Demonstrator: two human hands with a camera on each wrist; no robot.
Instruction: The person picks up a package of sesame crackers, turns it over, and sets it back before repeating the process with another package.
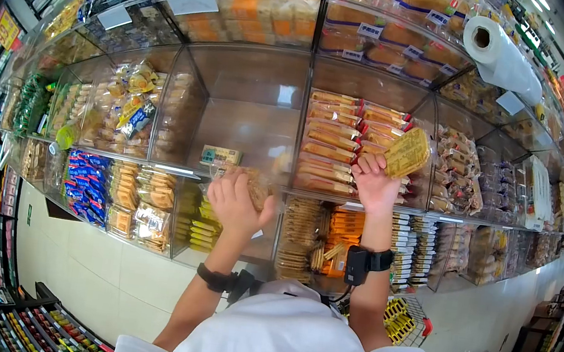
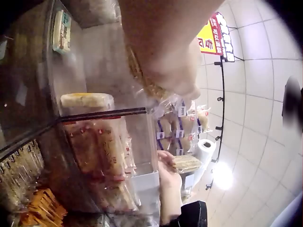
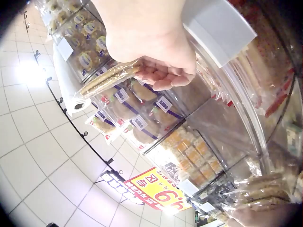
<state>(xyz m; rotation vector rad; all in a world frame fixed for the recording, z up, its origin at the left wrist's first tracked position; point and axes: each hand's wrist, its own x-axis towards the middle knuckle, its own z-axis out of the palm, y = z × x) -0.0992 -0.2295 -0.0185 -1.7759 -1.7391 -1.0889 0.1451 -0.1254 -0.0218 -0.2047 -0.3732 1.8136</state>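
Note:
My right hand (image 1: 376,184) pinches a flat golden biscuit pack (image 1: 409,153) in clear wrap, raised over a bin of red-and-orange wrapped snacks (image 1: 332,136). Seen edge-on in the right wrist view, the biscuit pack (image 3: 109,79) looks thin and layered. My left hand (image 1: 233,202) is blurred at the front of the neighbouring bin (image 1: 239,125). It grips clear-wrapped biscuits (image 1: 263,189), which show stacked beside the left hand (image 3: 265,215) in the right wrist view. A small green-and-cream packet (image 1: 221,156) lies just beyond that hand. Another wrapped piece (image 2: 87,100) lies on the bin floor in the left wrist view.
Clear dividers (image 1: 305,122) and front ledges edge the bins. Lower bins hold blue packets (image 1: 87,184) and orange packets (image 1: 344,240). A plastic bag roll (image 1: 504,55) stands at upper right. A cart (image 1: 408,322) with yellow-and-black packs is beside the person.

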